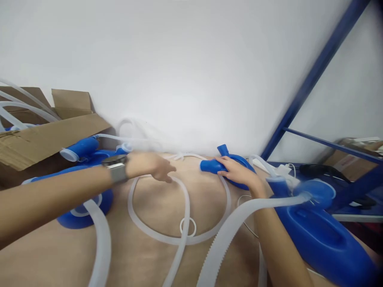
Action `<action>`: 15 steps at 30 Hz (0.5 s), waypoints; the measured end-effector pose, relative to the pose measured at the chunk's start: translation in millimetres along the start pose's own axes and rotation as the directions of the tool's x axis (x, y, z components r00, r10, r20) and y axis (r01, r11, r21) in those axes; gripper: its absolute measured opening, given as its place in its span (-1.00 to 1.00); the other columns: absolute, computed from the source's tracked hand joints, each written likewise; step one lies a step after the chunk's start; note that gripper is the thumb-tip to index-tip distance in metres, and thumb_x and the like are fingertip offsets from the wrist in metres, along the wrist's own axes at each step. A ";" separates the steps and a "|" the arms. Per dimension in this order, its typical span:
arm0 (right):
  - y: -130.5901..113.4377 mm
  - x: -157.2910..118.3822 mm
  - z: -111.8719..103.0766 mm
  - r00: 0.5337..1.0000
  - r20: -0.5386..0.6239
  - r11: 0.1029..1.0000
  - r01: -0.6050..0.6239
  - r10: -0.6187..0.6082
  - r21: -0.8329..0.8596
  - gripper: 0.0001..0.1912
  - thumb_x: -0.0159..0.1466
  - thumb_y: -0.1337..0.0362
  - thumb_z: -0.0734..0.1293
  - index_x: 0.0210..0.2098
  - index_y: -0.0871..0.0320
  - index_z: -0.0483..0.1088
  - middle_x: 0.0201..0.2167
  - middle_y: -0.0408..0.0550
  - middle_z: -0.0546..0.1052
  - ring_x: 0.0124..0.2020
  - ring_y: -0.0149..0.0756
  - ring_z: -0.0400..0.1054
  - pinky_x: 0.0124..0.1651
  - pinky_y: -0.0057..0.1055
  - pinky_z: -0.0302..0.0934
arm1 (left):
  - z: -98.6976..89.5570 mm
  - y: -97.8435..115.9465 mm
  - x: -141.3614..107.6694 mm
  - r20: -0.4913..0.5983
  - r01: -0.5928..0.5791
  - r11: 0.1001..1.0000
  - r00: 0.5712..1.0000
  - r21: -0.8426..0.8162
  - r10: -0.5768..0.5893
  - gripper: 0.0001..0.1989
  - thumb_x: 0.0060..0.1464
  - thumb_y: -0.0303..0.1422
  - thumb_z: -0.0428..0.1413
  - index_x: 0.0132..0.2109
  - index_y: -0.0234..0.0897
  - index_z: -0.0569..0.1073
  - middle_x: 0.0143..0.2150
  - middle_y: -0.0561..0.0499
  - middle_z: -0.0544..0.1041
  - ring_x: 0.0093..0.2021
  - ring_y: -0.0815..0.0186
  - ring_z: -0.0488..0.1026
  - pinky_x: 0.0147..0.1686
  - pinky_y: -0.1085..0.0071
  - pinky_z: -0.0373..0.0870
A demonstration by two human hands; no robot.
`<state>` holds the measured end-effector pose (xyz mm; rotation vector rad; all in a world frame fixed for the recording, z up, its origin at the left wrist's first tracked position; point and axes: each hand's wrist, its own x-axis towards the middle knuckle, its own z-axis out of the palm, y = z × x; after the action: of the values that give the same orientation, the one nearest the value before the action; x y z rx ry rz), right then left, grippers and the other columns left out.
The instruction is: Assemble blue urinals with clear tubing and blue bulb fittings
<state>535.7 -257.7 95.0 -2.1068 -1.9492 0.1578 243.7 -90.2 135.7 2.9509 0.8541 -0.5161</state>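
Observation:
My right hand (pixel 235 172) wraps its fingers over the wide neck of a blue plastic bottle (pixel 209 166) near the wall, thumb beneath. The rest of that bottle, with a curved handle and a small spout, is partly behind the hand. To the left, my left hand (pixel 153 167) hovers over the brown surface, smeared by motion, a watch on its wrist. Just below it runs a looped translucent tube (pixel 186 199), with a small white ring (pixel 194 227) beside its crossing. I cannot tell whether the left fingers touch the tube.
Another blue bottle (pixel 326 243) with a ribbed tube (pixel 221 243) lies at front right. More blue bottles (pixel 80 149) sit at left beside an open cardboard box (pixel 60 133) holding tubes. A blue metal frame (pixel 311 79) rises at right. The white wall (pixel 179 79) closes the back.

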 end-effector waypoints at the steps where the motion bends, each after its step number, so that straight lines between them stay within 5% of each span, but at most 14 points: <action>1: 0.6 -1.1 -3.0 1.000 -0.008 1.000 -0.010 0.010 0.008 -0.28 0.37 0.16 0.30 0.49 0.11 0.21 0.41 0.16 0.34 0.42 0.09 0.24 0.50 -0.02 0.04 | 5.8 2.8 21.1 0.007 0.015 1.000 1.000 0.011 -0.015 -0.48 0.10 -0.02 0.32 0.18 -0.03 0.59 0.14 -0.16 0.64 0.14 -0.13 0.56 0.16 0.03 0.45; 7: 2.5 -0.5 -2.2 0.982 0.115 0.978 0.130 -0.150 0.164 -0.25 0.35 0.18 0.33 0.50 0.11 0.18 0.47 0.11 0.25 0.48 -0.02 0.15 0.54 -0.13 -0.03 | 46.5 4.9 105.7 -0.116 0.048 0.999 0.992 -0.002 -0.048 -0.56 0.37 -0.16 0.18 0.27 -0.27 0.44 0.26 -0.18 0.48 0.16 0.07 0.51 0.14 -0.03 0.53; 15: 7.1 24.5 41.2 0.943 0.244 0.944 0.152 -0.227 0.293 -0.26 0.25 0.32 0.43 0.42 0.02 0.31 0.42 0.03 0.36 0.44 -0.06 0.20 0.53 -0.09 0.01 | 71.0 -14.4 143.1 -0.170 -0.107 0.994 0.980 -0.028 0.100 -0.56 0.35 -0.19 0.20 0.27 -0.27 0.44 0.27 -0.19 0.46 0.17 0.05 0.50 0.14 -0.03 0.53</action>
<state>534.2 -228.9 56.1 -1.7846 -2.1294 0.6707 328.2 -12.5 23.6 3.0173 0.7082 -0.2455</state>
